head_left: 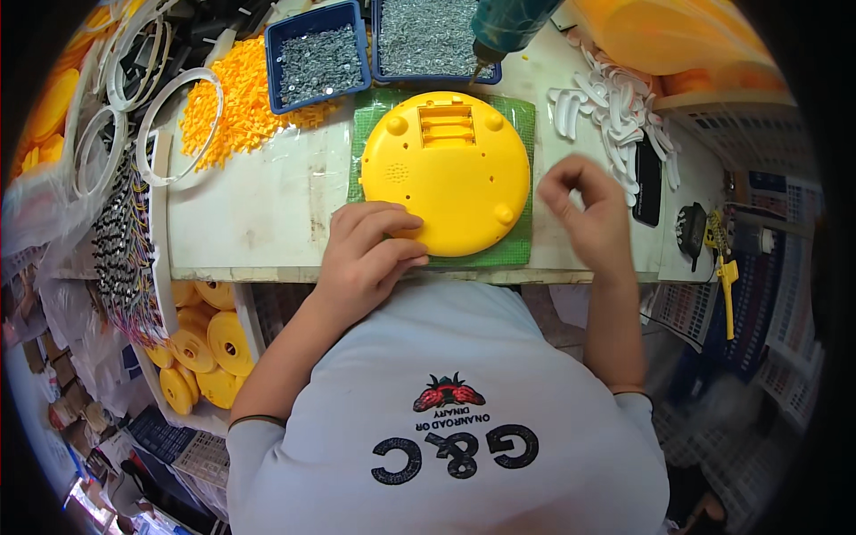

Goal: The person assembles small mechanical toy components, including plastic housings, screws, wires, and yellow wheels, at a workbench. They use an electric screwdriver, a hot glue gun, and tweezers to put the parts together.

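Note:
A round yellow plastic toy housing (446, 169) lies with its battery compartment (448, 127) facing up and toward the far side. Screw holes, round feet and a small speaker grille show on it. Under it is a green mat (522, 254). With bent fingers, my left hand (367, 250) grips the housing's near left edge. My right hand (588, 214) hovers to the right, apart from the housing, its thumb and fingers curled together. Whatever sits in that pinch, if anything, is hidden. A teal power screwdriver (513, 27) hangs above the far edge, its bit pointing down.
Two blue bins of screws, a smaller one (272, 62) and a larger one (379, 76), stand at the back. Small orange parts (236, 98) are heaped left of them. White curved pieces (615, 116) and a black phone (648, 183) lie right. White rings (152, 134) and wired parts (125, 241) crowd the left.

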Demonstrator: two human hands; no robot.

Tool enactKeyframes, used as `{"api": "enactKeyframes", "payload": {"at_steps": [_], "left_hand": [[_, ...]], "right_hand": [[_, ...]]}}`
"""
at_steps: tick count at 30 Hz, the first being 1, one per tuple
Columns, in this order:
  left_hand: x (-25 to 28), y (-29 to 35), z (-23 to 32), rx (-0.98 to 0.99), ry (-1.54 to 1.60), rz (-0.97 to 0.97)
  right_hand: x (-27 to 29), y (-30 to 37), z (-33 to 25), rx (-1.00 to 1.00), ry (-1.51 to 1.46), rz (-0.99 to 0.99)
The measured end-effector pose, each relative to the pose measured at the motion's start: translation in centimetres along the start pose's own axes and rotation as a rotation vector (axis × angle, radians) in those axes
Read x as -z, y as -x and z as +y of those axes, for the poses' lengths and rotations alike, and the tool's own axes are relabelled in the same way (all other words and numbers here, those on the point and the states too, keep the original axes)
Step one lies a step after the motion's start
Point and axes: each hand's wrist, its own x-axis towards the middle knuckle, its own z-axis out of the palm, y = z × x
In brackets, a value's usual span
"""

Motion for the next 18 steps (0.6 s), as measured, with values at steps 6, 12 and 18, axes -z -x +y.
{"api": "enactKeyframes", "payload": {"at_steps": [6,12,18], "left_hand": [[-0.3,-0.2,-0.9,-0.052,-0.065,0.014],[1.9,-2.2,-1.0,-0.051,-0.026,-0.129],[3.5,-4.7,-3.1,0.042,0.015,-0.058]], "right_hand": [[-1.0,-11.2,-4.3,0.491,-0.100,0.120],[-2.1,-14.2,-12.2,0.470,-0.512,-0.162],[-2.1,-10.9,-7.2,0.437,-0.912,-0.349]]}}
